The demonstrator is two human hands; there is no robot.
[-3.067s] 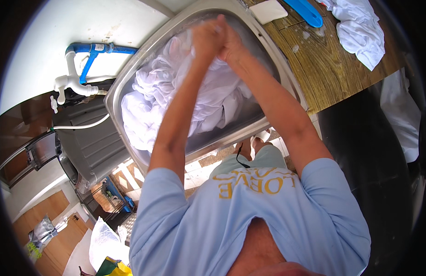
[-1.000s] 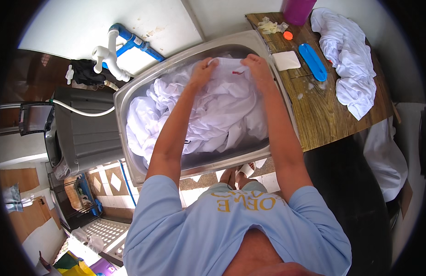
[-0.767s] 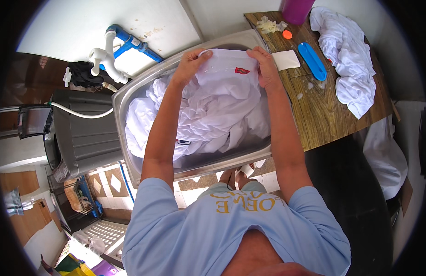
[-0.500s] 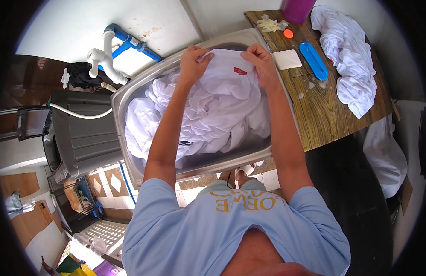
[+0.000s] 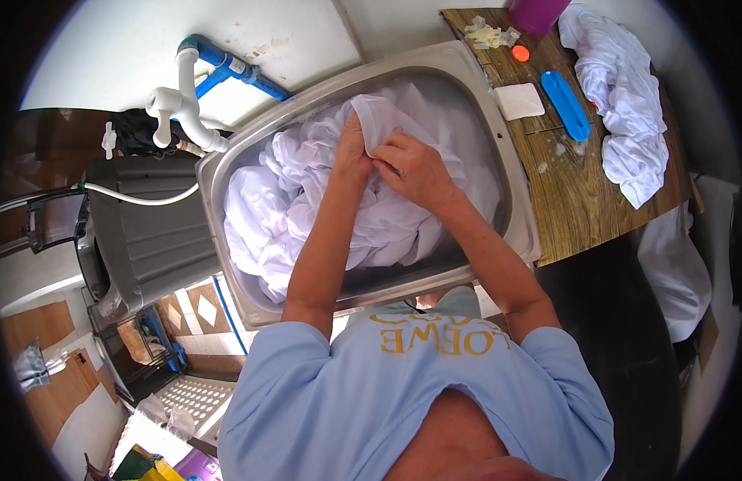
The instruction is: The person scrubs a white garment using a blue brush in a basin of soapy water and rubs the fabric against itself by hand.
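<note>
A stainless steel sink (image 5: 518, 200) is heaped with wet white clothes (image 5: 263, 210). Above its middle, my left hand (image 5: 352, 151) is closed on the edge of a white garment (image 5: 377, 115), with part of the cloth standing up over the fingers. My right hand (image 5: 419, 170) meets the left one there, its bent fingertips pinching the same garment. The rest of that cloth runs down into the heap, so its outline is hidden.
Left of the sink, a white tap (image 5: 166, 108) hangs from blue pipe. On the wooden counter (image 5: 559, 216) at right lie a white square slab (image 5: 519, 102), a blue oblong plastic piece (image 5: 565, 106), an orange cap (image 5: 520, 54) and a bundled white garment (image 5: 628, 120).
My hands were apart, stretching the garment's edge between them near the sink's far side. Now they are together, the right having come left, and the cloth is gathered; its red label no longer shows.
</note>
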